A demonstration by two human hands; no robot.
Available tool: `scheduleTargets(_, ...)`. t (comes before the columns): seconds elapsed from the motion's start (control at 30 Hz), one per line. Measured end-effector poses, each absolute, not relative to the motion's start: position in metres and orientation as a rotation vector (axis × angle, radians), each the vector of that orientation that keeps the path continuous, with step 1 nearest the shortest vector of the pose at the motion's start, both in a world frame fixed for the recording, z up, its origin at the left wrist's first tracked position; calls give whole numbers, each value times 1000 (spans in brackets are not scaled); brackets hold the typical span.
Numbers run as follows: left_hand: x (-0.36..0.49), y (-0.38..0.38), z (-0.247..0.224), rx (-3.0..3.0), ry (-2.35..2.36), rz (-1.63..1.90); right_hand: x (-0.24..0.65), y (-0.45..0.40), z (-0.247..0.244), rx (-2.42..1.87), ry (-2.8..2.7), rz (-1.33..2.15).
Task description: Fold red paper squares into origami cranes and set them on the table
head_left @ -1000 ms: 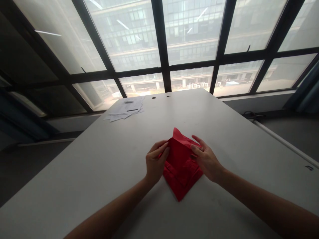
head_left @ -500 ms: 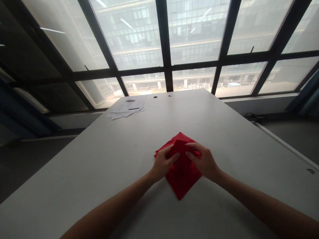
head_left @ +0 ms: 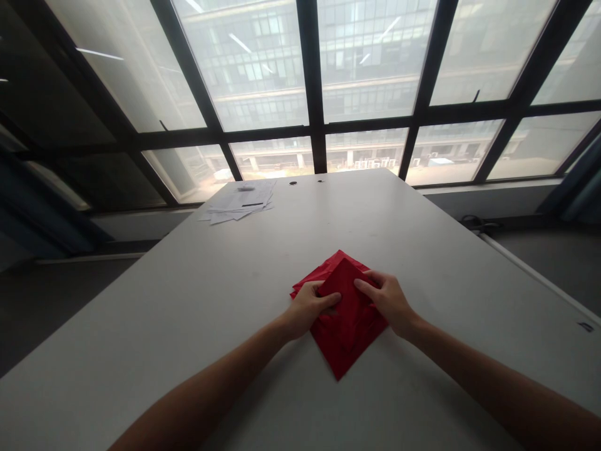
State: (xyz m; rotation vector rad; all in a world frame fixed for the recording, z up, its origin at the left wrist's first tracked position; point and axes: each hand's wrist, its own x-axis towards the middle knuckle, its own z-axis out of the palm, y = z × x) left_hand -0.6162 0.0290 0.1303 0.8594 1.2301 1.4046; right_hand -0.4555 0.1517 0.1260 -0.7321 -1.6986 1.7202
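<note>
A folded red sheet (head_left: 346, 326) lies on the white table (head_left: 225, 275) in front of me, one corner pointing toward me. Whether it is paper or thin cloth I cannot tell. Its upper flap is raised between my hands and comes to a point at the far side. My left hand (head_left: 306, 308) pinches the flap's left edge, thumb on top and fingers underneath. On the right edge, my right hand (head_left: 389, 299) grips the same flap with the thumb on top. Creased red layers show beneath and behind it. The fingertips under the flap are partly hidden.
Loose white papers (head_left: 235, 203) with a dark strip on them lie at the table's far left. A round dark hole (head_left: 293, 183) is near the far edge. Tall windows stand beyond the table, and cables (head_left: 479, 222) lie on the right.
The raised flap now looks flatter and wider, with its point standing clear. My right hand has moved slightly to the right, so the two hands are farther apart.
</note>
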Motion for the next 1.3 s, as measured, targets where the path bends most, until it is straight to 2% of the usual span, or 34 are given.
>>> scheduleTargets(0.27,-618,27,134,826,1330,1392,-454,152,130,-726,-1800,1725)
scheduleTargets(0.4,-622,27,136,912,1362,1282,-454,153,134,-718,-1785,1840)
scheduleTargets(0.6,-615,29,137,762,1294,1473,-457,150,132,-824,-1405,1912)
scheduleTargets(0.83,-618,27,139,941,1338,1240,-456,154,130,-876,-1531,1876)
scheduleTargets(1.0,-620,30,139,850,1358,1428,-457,159,128,-898,-1464,1876)
scheduleTargets(1.3,-626,31,128,828,1353,1517,-454,157,129,-892,-1626,1859)
